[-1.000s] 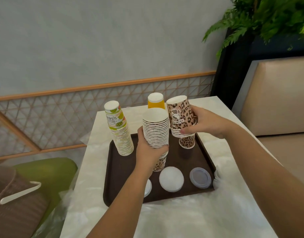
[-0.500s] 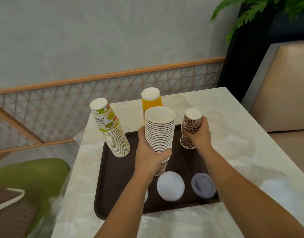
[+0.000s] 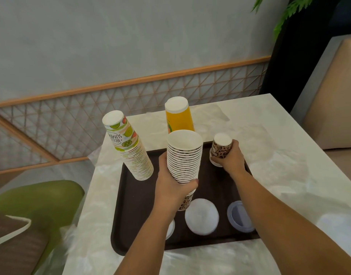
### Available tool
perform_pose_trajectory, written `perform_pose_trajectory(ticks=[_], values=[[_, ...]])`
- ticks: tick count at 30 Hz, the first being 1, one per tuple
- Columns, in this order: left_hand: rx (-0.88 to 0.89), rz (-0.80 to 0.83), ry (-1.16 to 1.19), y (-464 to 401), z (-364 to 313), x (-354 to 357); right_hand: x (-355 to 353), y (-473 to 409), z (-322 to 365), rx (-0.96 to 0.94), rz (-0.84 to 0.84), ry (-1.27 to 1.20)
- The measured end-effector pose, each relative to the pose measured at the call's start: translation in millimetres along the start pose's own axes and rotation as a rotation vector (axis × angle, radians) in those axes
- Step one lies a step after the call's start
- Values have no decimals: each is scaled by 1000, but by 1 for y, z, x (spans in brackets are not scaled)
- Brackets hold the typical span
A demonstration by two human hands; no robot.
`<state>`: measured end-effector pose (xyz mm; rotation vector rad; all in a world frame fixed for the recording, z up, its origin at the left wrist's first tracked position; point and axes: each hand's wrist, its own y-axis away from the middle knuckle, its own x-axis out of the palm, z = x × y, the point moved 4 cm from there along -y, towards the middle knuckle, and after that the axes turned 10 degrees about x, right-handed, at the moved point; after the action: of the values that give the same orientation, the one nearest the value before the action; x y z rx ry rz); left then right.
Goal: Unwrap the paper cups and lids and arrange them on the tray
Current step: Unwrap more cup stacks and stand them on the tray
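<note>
My left hand [image 3: 171, 187] wraps a ribbed paper-cup stack [image 3: 184, 155]; my right hand [image 3: 231, 159] clasps the short leopard-print stack [image 3: 220, 148] on the smooth brown tray [image 3: 135, 205].

our two bare arms, no sleeves that we can see, our left hand [image 3: 171, 187], our right hand [image 3: 231, 157], no rings or watch on us

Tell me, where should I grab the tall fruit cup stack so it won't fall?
Probably low down, from its left side. The fruit cup stack stands upside down on the tray and leans; the left hand crowds its right.
</note>
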<state>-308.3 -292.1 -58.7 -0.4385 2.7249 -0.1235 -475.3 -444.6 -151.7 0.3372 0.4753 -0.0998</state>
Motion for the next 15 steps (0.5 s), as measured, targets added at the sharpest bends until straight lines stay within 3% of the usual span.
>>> perform_pose_trajectory(ticks=[3, 6, 8, 11, 13, 15], values=[[0, 27, -5, 1, 0, -1, -19, 16, 32, -72, -96, -62], [-1, 44, -3, 3, -1, -1, -52, 63, 91, -373, -128, -185], [1, 44, 3, 5, 0, -1, -64, 94, 122, -490, 85, -138], [2, 39, 15, 9, -1, 0, -60, 129, 139, -522, 464, 286], [13, 44, 20, 13, -3, 0, -54, 138, 139, -561, 532, 509], [29, 48, 22, 16, -5, 0, -48, 142, 138, -583, 539, 574]])
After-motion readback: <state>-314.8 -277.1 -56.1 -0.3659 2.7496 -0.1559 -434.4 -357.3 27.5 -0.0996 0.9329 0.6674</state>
